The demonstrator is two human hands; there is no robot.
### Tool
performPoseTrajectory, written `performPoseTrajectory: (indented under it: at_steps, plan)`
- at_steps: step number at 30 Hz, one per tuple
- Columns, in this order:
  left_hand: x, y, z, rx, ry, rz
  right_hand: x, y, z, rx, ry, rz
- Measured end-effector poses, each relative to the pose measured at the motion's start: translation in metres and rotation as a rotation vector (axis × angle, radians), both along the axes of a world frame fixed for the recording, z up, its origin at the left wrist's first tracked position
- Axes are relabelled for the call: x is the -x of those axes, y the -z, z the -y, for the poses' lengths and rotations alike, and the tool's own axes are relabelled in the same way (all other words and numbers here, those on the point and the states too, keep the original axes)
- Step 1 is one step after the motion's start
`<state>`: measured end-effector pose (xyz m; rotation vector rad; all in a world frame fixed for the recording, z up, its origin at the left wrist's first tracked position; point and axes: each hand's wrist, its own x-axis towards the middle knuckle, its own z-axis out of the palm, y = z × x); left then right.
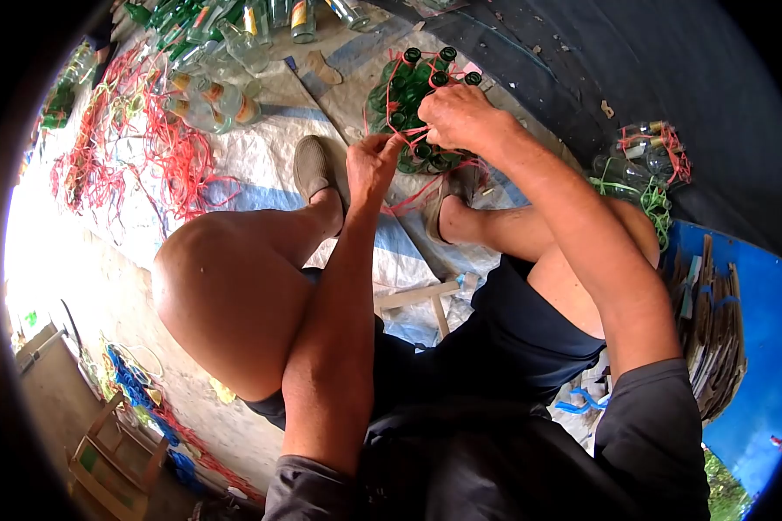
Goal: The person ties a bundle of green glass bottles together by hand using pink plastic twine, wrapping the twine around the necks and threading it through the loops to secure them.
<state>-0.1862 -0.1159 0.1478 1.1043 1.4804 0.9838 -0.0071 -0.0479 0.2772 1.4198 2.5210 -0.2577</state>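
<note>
A bundle of green glass bottles [400, 91] stands upright on the ground sheet between my feet, with red plastic string [415, 135] looped around and across it. My left hand [374, 167] pinches the string at the near left side of the bundle. Over the right part of the bottles, my right hand [463, 118] is closed on the same string, which runs taut between both hands. Several bottle necks show beyond my right hand. That hand and the string hide some of the bottles.
Loose green bottles [182, 22] and clear bottles [226, 95] lie at the upper left, beside a tangle of red string [178, 152]. Another tied bundle of clear bottles [647, 156] is at right. Stacked flattened cardboard [712, 321] stands by a blue panel [760, 347]. A wooden stool [117, 460] is lower left.
</note>
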Motion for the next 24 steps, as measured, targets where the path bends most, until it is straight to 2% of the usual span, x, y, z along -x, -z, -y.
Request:
performPoseTrajectory:
  at_steps: [2,6,9,13,24]
  plan:
    - [-0.002,-0.003,0.000,-0.029,-0.005,-0.004,-0.006,0.000,-0.002,-0.016,0.040,-0.035]
    - [-0.003,-0.005,0.000,-0.030,0.006,0.079,0.001,-0.033,-0.005,0.169,0.148,0.078]
    - [-0.005,-0.006,0.000,-0.036,0.014,0.109,-0.010,-0.026,-0.008,0.053,0.116,-0.012]
    - [-0.008,-0.006,-0.001,-0.044,0.031,0.142,-0.020,-0.023,-0.015,0.125,0.174,-0.033]
    - [-0.012,-0.018,0.004,-0.030,0.087,0.237,-0.025,-0.021,-0.025,0.122,0.233,0.048]
